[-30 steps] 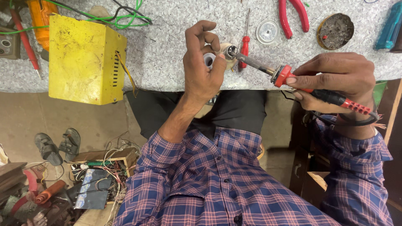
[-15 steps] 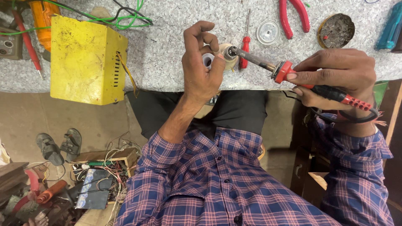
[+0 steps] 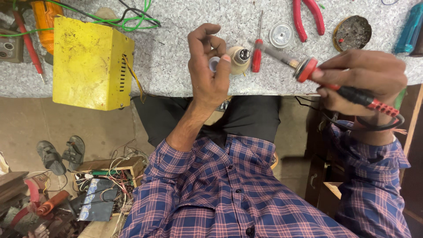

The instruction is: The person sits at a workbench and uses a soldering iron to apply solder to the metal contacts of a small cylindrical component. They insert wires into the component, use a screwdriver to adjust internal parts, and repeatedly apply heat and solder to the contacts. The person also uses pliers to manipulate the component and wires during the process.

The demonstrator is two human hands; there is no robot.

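My left hand (image 3: pixel 206 66) is raised over the speckled stone worktop (image 3: pixel 172 48) and pinches a small cream bulb base (image 3: pixel 238 58) with a dark metal end between thumb and fingers. My right hand (image 3: pixel 363 78) grips a soldering iron (image 3: pixel 308 69) by its black and red handle. The iron's metal shaft points left toward the bulb base, and its tip sits just right of it, beside a red screwdriver (image 3: pixel 256 55) lying on the worktop.
A yellow metal box (image 3: pixel 90 61) with loose wires stands at the worktop's left edge, with green wires and an orange tool (image 3: pixel 42 17) behind it. Red pliers (image 3: pixel 308 17), a round clear lid (image 3: pixel 281 34), a round tin (image 3: pixel 351 33) and a teal tool (image 3: pixel 410 28) lie at the back right. Sandals (image 3: pixel 61 154) and a crate of electronic scrap (image 3: pixel 105 185) sit on the floor.
The soldering iron's tip has drawn back to the right, away from the bulb base it was touching. My left hand has stayed in place with the bulb base.
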